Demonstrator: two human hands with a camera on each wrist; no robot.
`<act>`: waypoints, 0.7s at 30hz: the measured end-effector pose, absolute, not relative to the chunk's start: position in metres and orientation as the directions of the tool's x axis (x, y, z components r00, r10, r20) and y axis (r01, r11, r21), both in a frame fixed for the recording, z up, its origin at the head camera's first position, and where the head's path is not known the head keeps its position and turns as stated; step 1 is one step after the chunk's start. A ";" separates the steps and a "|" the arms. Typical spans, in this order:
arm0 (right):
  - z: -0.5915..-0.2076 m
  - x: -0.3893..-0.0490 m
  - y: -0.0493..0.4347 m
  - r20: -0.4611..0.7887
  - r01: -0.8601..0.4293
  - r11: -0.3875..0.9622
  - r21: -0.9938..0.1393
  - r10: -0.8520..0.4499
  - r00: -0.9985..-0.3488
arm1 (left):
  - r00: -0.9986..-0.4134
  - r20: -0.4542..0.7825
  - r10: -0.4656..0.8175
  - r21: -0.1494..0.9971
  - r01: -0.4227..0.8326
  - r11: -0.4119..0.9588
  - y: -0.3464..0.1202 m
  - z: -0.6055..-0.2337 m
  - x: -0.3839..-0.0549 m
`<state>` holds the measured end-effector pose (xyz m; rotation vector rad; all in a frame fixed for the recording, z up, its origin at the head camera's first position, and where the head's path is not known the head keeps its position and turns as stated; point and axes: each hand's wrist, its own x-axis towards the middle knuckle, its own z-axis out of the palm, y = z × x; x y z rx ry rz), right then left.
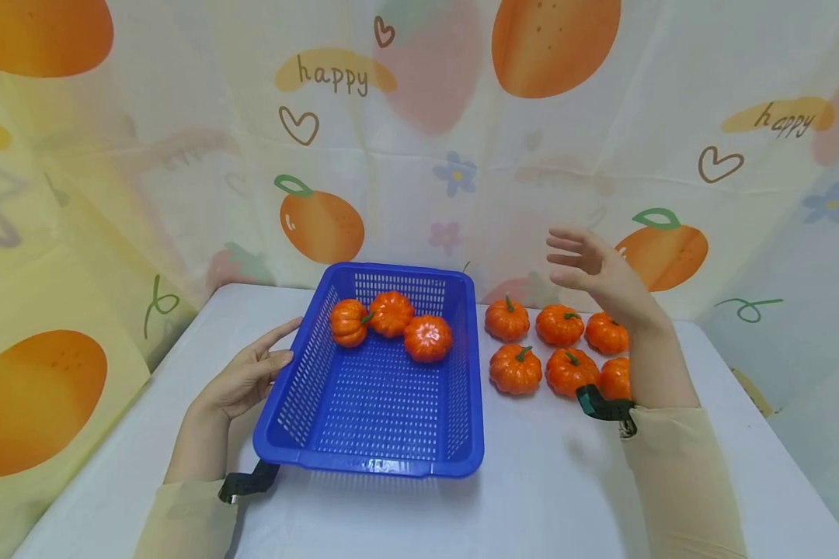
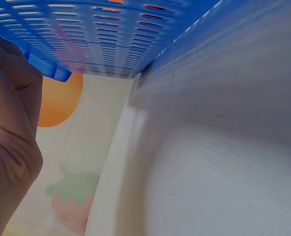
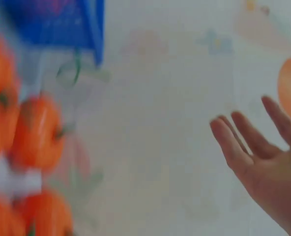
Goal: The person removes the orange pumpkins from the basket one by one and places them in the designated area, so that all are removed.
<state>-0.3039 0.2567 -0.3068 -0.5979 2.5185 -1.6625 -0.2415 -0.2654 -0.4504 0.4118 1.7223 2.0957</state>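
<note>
A blue plastic basket (image 1: 377, 411) with slotted walls holds three small orange pumpkins: one with its ribbed side and green stem showing (image 1: 349, 323), one at the back (image 1: 391, 314), and one at the right (image 1: 428, 338). My left hand (image 1: 248, 376) is at the basket's left rim, index finger and thumb extended against its outer edge; its other fingers are mostly hidden. In the left wrist view that hand (image 2: 13, 132) lies beside the basket's slotted wall (image 2: 101, 34). My right hand (image 1: 597, 279) is raised, empty, fingers apart, above the pumpkins on the table.
Several orange pumpkins (image 1: 516, 369) stand in two rows right of the basket, partly hidden by my right forearm. A white-covered table (image 1: 545, 481) lies beneath everything. Behind it hangs a fruit-patterned cloth (image 1: 405, 178). Dark wrist mounts sit on both wrists.
</note>
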 end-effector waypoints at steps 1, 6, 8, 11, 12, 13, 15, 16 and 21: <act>-0.304 -0.307 0.246 0.173 -0.282 0.296 -0.913 -0.345 -0.923 | -0.879 -0.024 0.476 0.980 -0.114 -0.161 -0.266 -0.451 -0.242; -0.309 -0.323 0.195 0.199 -0.268 0.135 -0.954 -0.384 -0.902 | -0.879 -0.026 0.476 0.982 -0.111 -0.152 -0.266 -0.450 -0.241; -0.317 -0.329 0.176 0.165 -0.245 0.136 -0.960 -0.430 -0.888 | -0.877 -0.024 0.479 0.982 -0.111 -0.155 -0.266 -0.450 -0.241; -0.329 -0.334 0.150 0.085 -0.210 0.214 -0.954 -0.478 -0.874 | -0.875 -0.019 0.483 0.980 -0.111 -0.163 -0.265 -0.450 -0.241; -0.334 -0.336 0.143 0.056 -0.202 0.253 -0.946 -0.486 -0.872 | -0.874 -0.017 0.486 0.980 -0.110 -0.164 -0.265 -0.450 -0.241; -0.338 -0.337 0.136 0.028 -0.200 0.300 -0.933 -0.492 -0.870 | -0.873 -0.014 0.488 0.980 -0.109 -0.167 -0.265 -0.450 -0.241; -0.345 -0.339 0.126 -0.017 -0.195 0.367 -0.909 -0.501 -0.865 | -0.872 -0.014 0.489 0.980 -0.110 -0.168 -0.265 -0.451 -0.242; -0.349 -0.341 0.122 -0.035 -0.193 0.390 -0.900 -0.507 -0.861 | -0.872 -0.014 0.488 0.980 -0.109 -0.168 -0.264 -0.452 -0.242; -0.367 -0.348 0.109 -0.121 -0.138 0.422 -0.896 -0.532 -0.838 | -0.874 -0.010 0.487 0.980 -0.105 -0.169 -0.266 -0.454 -0.242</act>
